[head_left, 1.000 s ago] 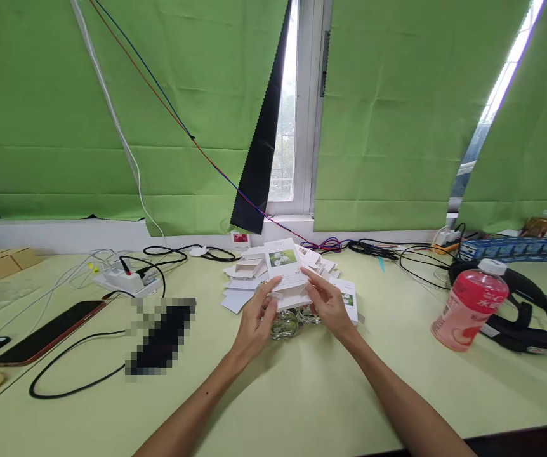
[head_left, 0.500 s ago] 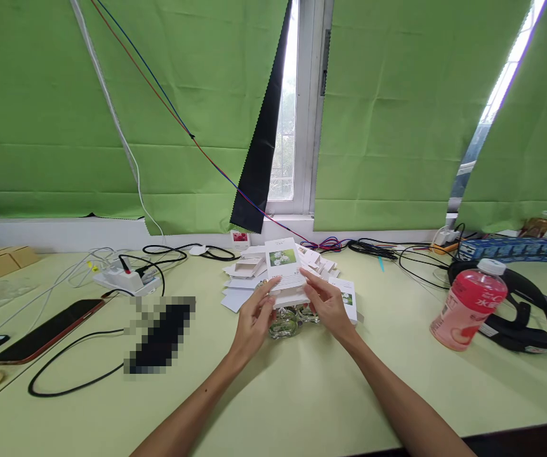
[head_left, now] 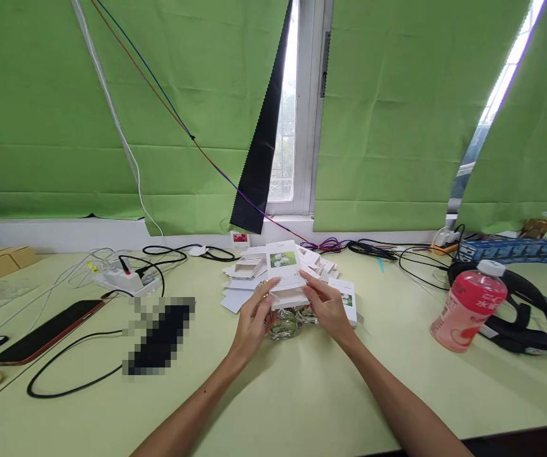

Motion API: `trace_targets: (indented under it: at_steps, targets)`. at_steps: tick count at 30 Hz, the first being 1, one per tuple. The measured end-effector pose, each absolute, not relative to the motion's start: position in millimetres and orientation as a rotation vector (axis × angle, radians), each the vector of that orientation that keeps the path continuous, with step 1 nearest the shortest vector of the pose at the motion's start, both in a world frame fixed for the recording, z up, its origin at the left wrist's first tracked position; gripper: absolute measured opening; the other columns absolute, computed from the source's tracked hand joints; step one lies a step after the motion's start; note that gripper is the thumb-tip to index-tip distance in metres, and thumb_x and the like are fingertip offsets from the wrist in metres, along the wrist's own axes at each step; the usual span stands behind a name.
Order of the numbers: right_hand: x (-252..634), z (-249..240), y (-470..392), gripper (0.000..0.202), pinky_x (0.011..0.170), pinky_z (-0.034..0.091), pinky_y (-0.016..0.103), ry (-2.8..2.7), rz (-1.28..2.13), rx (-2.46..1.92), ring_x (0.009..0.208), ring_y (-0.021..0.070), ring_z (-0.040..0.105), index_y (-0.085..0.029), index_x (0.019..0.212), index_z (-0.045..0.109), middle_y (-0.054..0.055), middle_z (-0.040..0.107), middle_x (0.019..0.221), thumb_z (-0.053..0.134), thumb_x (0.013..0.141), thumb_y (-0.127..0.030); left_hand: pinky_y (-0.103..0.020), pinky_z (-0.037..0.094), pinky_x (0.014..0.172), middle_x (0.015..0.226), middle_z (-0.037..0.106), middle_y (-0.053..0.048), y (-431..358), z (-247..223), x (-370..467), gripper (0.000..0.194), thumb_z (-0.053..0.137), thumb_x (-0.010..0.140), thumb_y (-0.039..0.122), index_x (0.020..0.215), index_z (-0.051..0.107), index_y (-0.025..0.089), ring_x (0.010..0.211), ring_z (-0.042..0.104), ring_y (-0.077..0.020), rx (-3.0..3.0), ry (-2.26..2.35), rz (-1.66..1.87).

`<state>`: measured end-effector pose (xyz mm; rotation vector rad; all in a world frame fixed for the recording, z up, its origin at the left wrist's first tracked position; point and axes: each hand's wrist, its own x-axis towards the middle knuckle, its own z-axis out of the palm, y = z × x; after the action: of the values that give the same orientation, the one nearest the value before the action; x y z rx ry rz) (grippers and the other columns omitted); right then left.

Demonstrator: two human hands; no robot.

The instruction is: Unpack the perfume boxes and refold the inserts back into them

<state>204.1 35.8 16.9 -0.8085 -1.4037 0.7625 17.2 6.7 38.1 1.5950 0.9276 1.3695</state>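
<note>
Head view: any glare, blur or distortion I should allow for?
Head view: the window glares nearly white; left hand and right hand look fairly sharp, but the held box's small print is unreadable; head view, left: a pixelated patch hides detail; head view, right: the bottle leans, probably wide-angle distortion.

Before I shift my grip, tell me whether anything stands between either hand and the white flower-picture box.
Nothing visible does: the left hand and right hand both touch the white box near its close end. Clear glassy items show below it.
</note>
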Motion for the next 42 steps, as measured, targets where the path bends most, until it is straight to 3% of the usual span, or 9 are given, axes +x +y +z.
trace_targets:
  at_steps: [4, 7, 9, 12, 20, 24, 27, 37, 42]
  targets:
    - [204, 17, 36, 0.044, 0.05, 0.054, 0.026, -1.394, 0.773, -0.793, 0.053, 0.0098, 0.049, -0.025, 0.126, 0.069, 0.004, 0.067, 0.088, 0.063, 0.088, -0.045, -0.023, 0.04, 0.049, 0.067, 0.055, 0.002, 6, 38, 16, 0.058, 0.048, 0.092, 0.051, 0.142, 0.048, 0.021, 0.053, 0.046, -0.0113, 1.688, 0.903, 1.33]
    - [205, 18, 35, 0.043, 0.05, 0.054, 0.026, -1.393, 0.769, -0.793, 0.053, 0.0097, 0.05, -0.024, 0.126, 0.069, 0.004, 0.068, 0.089, 0.063, 0.088, -0.044, -0.023, 0.048, 0.057, 0.107, 0.065, -0.009, 7, 36, 15, 0.059, 0.055, 0.09, 0.048, 0.143, 0.045, 0.024, 0.071, 0.06, -0.0134, 1.765, 0.876, 1.34]
    - [205, 19, 34, 0.042, 0.05, 0.054, 0.026, -1.391, 0.769, -0.8, 0.053, 0.0095, 0.049, -0.024, 0.125, 0.069, 0.004, 0.067, 0.088, 0.063, 0.088, -0.043, -0.024, 0.051, 0.064, 0.134, 0.054, -0.012, 8, 34, 16, 0.06, 0.061, 0.088, 0.044, 0.143, 0.045, 0.027, 0.085, 0.064, -0.0154, 1.82, 0.884, 1.349]
    - [204, 19, 34, 0.041, 0.05, 0.053, 0.025, -1.384, 0.781, -0.793, 0.052, 0.009, 0.049, -0.025, 0.125, 0.069, 0.003, 0.067, 0.088, 0.064, 0.088, -0.042, -0.023, 0.052, 0.065, 0.144, 0.047, -0.012, 10, 33, 17, 0.061, 0.063, 0.087, 0.041, 0.143, 0.043, 0.028, 0.09, 0.065, -0.0156, 1.855, 0.93, 1.346]
    - [203, 17, 37, 0.043, 0.052, 0.052, 0.025, -1.384, 0.793, -0.789, 0.052, 0.0078, 0.049, -0.023, 0.126, 0.068, 0.004, 0.066, 0.089, 0.064, 0.088, -0.041, -0.023, 0.052, 0.063, 0.138, 0.053, -0.011, 12, 30, 20, 0.055, 0.063, 0.086, 0.042, 0.137, 0.051, 0.025, 0.083, 0.064, -0.0139, 1.739, 0.977, 1.405]
    - [203, 16, 36, 0.044, 0.053, 0.051, 0.024, -1.396, 0.799, -0.777, 0.054, 0.0075, 0.05, -0.022, 0.128, 0.067, 0.003, 0.065, 0.089, 0.064, 0.088, -0.041, -0.02, 0.045, 0.053, 0.101, 0.065, -0.005, 14, 28, 20, 0.055, 0.065, 0.086, 0.042, 0.136, 0.051, 0.024, 0.065, 0.057, -0.0097, 1.631, 0.918, 1.403]
    - [202, 17, 35, 0.044, 0.053, 0.051, 0.024, -1.415, 0.789, -0.77, 0.055, 0.0081, 0.05, -0.022, 0.128, 0.067, 0.003, 0.064, 0.088, 0.064, 0.088, -0.041, -0.018, 0.038, 0.047, 0.078, 0.058, 0.001, 14, 28, 21, 0.056, 0.065, 0.087, 0.042, 0.137, 0.05, 0.022, 0.053, 0.046, -0.0062, 1.566, 0.864, 1.403]
    - [202, 18, 35, 0.046, 0.05, 0.049, 0.022, -1.456, 0.79, -0.78, 0.055, 0.0073, 0.05, -0.022, 0.132, 0.063, 0.003, 0.064, 0.09, 0.06, 0.09, -0.04, -0.017, 0.034, 0.038, 0.074, 0.051, 0.005, 11, 39, 24, 0.055, 0.067, 0.084, 0.048, 0.13, 0.054, 0.022, 0.044, 0.044, -0.0039, 1.516, 0.895, 1.439]
    - [200, 21, 32, 0.047, 0.046, 0.045, 0.021, -1.465, 0.805, -0.791, 0.052, 0.0077, 0.049, -0.019, 0.134, 0.062, 0.001, 0.061, 0.078, 0.057, 0.092, -0.04, -0.017, 0.034, 0.037, 0.072, 0.052, 0.005, 13, 38, 23, 0.057, 0.066, 0.084, 0.047, 0.132, 0.052, 0.021, 0.042, 0.044, -0.0044, 1.525, 0.89, 1.426]
